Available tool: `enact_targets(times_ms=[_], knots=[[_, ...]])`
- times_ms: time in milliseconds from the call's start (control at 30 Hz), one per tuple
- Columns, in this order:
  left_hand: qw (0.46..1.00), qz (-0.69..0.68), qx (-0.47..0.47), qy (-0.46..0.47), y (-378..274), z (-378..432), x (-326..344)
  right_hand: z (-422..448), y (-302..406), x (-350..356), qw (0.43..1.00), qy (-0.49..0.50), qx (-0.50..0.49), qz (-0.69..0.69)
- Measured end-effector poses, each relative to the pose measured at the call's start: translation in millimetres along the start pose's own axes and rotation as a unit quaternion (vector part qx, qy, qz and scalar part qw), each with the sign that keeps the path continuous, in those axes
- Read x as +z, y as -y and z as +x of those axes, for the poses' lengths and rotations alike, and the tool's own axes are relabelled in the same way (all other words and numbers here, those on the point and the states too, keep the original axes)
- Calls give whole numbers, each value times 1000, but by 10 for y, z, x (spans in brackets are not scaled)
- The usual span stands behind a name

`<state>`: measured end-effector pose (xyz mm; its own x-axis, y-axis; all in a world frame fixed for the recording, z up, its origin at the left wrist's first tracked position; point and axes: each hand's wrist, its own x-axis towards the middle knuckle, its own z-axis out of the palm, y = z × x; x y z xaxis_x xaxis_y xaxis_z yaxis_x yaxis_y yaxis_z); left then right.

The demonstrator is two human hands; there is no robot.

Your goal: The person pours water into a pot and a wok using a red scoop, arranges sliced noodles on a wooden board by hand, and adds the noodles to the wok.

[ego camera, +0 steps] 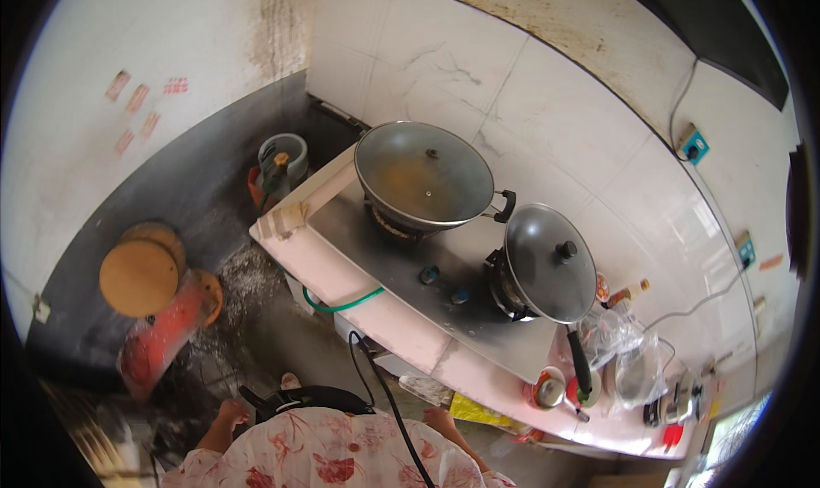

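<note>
My left hand (234, 412) hangs low at my left side, next to a black pouch-like item (314, 398) at my waist. My right hand (438, 416) is down at my right side, below the counter's front edge. Both are small in the view, and their fingers are hard to make out. Before me, a large wok with a domed glass lid (423, 174) sits on the left burner of a steel gas stove (359, 244); something yellowish shows through the lid. A lidded frying pan (548, 264) rests on the right burner, its black handle (579, 363) pointing towards me.
A green hose (343, 307) loops over the pink counter edge (384, 289). Bowls, a metal ladle (552, 392), plastic bags (615, 337) and a bottle (631, 292) crowd the right end. Round wooden pieces (138, 278) and a red item (160, 337) are at left. A black cable (391, 385) crosses my front.
</note>
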<state>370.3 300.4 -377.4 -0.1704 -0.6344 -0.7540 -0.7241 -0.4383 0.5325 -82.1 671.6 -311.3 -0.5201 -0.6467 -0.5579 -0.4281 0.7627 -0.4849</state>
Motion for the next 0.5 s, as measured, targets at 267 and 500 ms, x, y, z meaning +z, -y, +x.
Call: enact_targets(times_ms=[267,500], knots=[[972,106,202,-56,546,-1464,800,292,-2189,771,907,226,-145,-323],[988,-53,-16,-145,495,-2668,1517,727,-1515,-178,972,167,-38,-162]])
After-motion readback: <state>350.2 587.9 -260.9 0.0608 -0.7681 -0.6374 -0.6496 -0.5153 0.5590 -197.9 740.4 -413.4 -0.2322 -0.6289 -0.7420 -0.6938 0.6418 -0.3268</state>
